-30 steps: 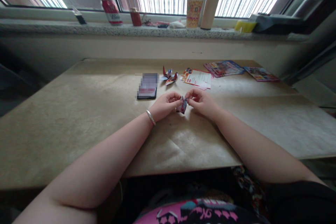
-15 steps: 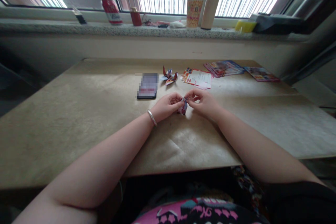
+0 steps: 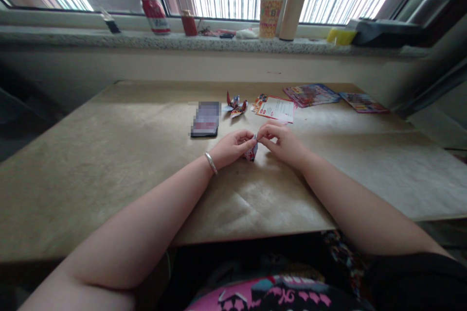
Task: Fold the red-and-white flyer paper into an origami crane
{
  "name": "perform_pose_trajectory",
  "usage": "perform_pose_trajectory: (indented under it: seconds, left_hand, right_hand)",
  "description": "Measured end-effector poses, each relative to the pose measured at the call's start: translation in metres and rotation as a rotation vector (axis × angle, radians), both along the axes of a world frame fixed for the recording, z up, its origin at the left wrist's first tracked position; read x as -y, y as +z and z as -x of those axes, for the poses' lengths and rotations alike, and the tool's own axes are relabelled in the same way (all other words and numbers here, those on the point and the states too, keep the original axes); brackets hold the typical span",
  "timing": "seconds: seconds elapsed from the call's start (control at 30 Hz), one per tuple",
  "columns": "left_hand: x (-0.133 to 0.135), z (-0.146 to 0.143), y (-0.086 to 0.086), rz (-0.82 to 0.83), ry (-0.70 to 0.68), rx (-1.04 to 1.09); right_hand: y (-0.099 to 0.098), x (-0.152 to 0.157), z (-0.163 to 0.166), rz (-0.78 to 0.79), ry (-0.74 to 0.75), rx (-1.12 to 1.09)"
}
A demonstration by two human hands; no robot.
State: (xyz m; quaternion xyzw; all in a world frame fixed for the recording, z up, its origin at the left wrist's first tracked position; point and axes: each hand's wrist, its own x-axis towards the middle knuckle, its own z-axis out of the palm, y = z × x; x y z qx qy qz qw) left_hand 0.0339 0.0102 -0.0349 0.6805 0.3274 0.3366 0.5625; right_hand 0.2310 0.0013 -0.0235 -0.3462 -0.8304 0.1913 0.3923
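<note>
Between my two hands is a small piece of folded, colourful printed paper (image 3: pixel 251 152), held just above or on the table (image 3: pixel 146 170); its upper part is hidden by fingers. My left hand (image 3: pixel 235 146), with a silver bangle at the wrist, is closed on its left side. The fingertips of my right hand (image 3: pixel 275 138) pinch its upper right edge. Beyond my hands lies a folded paper figure (image 3: pixel 236 106) with pointed, upturned tips. A phone (image 3: pixel 205 120) rests to its left, its screen blurred.
Printed sheets (image 3: pixel 277 108) lie behind my right hand, with colourful booklets (image 3: pixel 312 94) and another (image 3: pixel 364 102) farther right. On the stone windowsill (image 3: pixel 219 44) stand a red can (image 3: pixel 155 16), a red bottle (image 3: pixel 188 23), a patterned cup (image 3: pixel 270 15) and a yellow object (image 3: pixel 341 36).
The folded paper has turned and shifted slightly left in my fingers. My right fingertips have moved a little along its top; my left hand is almost unmoved.
</note>
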Motion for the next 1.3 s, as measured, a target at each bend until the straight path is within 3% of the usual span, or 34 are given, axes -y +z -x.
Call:
perform_pose_trajectory:
  seconds: [0.8,0.97,1.3]
  left_hand:
    - [0.007,0.000,0.012,0.184,0.057,0.016]
    - [0.006,0.001,0.014,0.221,-0.012,0.016]
    - [0.004,-0.001,0.007,0.124,0.066,-0.025]
  right_hand:
    - [-0.001,-0.003,0.000,-0.043,0.021,-0.080]
    - [-0.002,-0.004,-0.001,-0.023,0.024,-0.081]
    - [-0.001,0.000,0.001,-0.088,-0.021,-0.024]
